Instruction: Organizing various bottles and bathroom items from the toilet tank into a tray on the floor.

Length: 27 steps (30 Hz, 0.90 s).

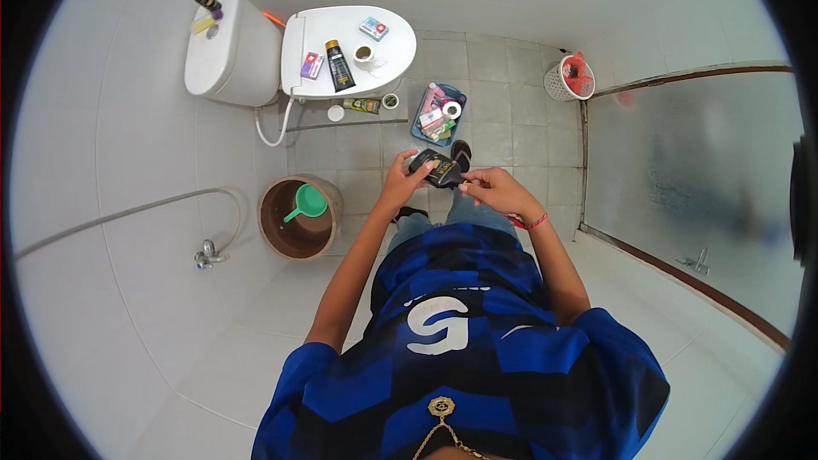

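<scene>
Both my hands are on a dark, flattish bottle with gold print, held above the floor at waist height. My left hand grips its left end, thumb across the front. My right hand pinches the narrow right end, perhaps at the cap; the detail is too small to tell. Just beyond the bottle, a blue basket on the floor holds several packets, bottles and a white roll.
On the closed toilet lid lie a black tube, small boxes and a jar; more items sit on the cistern and beside the toilet base. A brown bucket with a green dipper, a white bin, a wall tap and a frosted glass panel surround me.
</scene>
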Tool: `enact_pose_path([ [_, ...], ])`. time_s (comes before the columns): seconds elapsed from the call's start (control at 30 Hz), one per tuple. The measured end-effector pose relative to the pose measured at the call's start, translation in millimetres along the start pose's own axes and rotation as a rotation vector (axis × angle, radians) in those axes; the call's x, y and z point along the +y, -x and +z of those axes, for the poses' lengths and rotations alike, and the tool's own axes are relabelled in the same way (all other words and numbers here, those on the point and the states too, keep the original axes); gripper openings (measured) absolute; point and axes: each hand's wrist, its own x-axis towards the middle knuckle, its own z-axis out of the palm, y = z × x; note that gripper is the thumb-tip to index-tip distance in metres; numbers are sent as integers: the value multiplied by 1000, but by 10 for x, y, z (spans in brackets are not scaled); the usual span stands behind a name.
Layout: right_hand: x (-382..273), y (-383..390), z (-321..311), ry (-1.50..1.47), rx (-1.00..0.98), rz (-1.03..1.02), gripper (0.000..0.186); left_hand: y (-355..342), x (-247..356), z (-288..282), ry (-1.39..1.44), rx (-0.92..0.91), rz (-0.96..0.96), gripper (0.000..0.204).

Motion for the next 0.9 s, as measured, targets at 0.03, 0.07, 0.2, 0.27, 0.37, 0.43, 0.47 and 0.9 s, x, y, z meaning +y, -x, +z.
enact_pose_path([
  [0.03, 55, -55, -95, 18, 11, 46, 42, -108, -56, 76, 35, -10, -39, 65],
  [0.07, 106, -121, -183, 38, 19, 92, 42, -216, -106, 141, 71, -16, -76, 69],
  [0.2, 767, -464, -615, -114, 140, 69, 39, -833, -420, 517, 99, 77, -203, 76],
  [0.27, 1229, -836, -807, -280, 128, 95, 38, -1144, -637, 651, 147, 111, -225, 80],
  [0.37, 1825, -1508, -1079, -366, 120, 254, 34, -1789, -871, 799, 154, 239, -300, 87],
  [0.43, 2044, -2041, -1185, -328, 177, 289, 31, -2354, -1152, 786, 165, 217, -327, 87],
  [0.47, 2150, -2318, -1248, -287, 242, 305, 27, -2648, -1317, 777, 170, 187, -338, 87],
  [0.9, 4055, -5473, -1668, 383, 517, 354, 27, -4545, -2415, 326, 99, 227, -515, 59],
])
